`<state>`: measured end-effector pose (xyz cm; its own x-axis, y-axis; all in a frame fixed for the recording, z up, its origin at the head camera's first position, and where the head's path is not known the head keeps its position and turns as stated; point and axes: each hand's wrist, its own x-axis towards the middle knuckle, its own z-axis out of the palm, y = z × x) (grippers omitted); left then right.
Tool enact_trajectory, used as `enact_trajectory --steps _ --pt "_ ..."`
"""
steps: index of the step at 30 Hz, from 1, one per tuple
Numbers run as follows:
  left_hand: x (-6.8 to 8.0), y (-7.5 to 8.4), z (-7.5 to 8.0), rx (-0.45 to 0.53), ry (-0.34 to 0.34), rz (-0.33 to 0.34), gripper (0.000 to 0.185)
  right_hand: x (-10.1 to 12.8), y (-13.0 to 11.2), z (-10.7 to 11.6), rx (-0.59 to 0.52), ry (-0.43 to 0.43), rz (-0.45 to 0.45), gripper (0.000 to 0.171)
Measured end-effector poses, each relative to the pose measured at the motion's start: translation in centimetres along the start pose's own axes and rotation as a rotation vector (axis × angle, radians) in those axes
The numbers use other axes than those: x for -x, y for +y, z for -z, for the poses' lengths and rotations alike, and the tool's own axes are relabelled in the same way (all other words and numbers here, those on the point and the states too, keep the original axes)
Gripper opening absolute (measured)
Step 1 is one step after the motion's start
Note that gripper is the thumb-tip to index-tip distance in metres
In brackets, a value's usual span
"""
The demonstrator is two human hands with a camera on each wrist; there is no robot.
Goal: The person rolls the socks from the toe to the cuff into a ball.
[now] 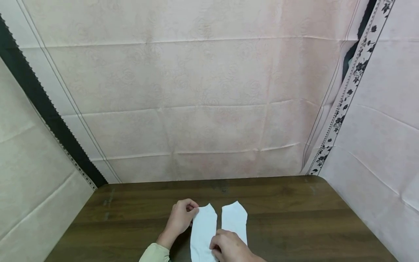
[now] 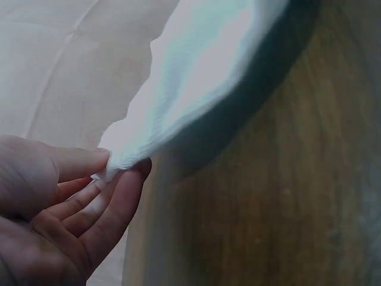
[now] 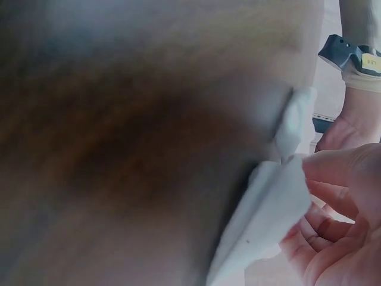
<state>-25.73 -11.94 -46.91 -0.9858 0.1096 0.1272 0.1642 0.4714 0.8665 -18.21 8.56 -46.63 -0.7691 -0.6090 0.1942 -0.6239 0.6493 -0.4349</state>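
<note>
Left grip [image 1: 180, 217], right grip [image 1: 231, 247] pinch white cloth [image 1: 203, 229] edges; table [image 1: 311, 218] room either side.

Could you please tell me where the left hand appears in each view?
Head: the left hand is at the bottom, just left of centre.
Left wrist: lower left, pinching a white piece.
Right wrist: upper right, below the dark wrist device, partly hidden.
Shared landmark: the brown wooden tabletop, blurred in the right wrist view.

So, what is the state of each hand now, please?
Left hand: closed, pinching a corner of the left white cloth.
Right hand: closed, pinching white cloth; which piece is unclear.
</note>
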Motion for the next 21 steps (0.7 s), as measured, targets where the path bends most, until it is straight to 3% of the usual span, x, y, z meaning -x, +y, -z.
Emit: enact_trajectory --steps 11,21 --pt "-0.1 0.9 -0.1 0.084 0.023 -0.013 0.003 0.6 0.1 1.2 0.028 0.063 0.052 0.009" --pt "-0.3 1.7 -0.9 0.106 0.018 -0.033 0.003 1.6 0.3 2.3 0.019 0.091 0.045 0.008"
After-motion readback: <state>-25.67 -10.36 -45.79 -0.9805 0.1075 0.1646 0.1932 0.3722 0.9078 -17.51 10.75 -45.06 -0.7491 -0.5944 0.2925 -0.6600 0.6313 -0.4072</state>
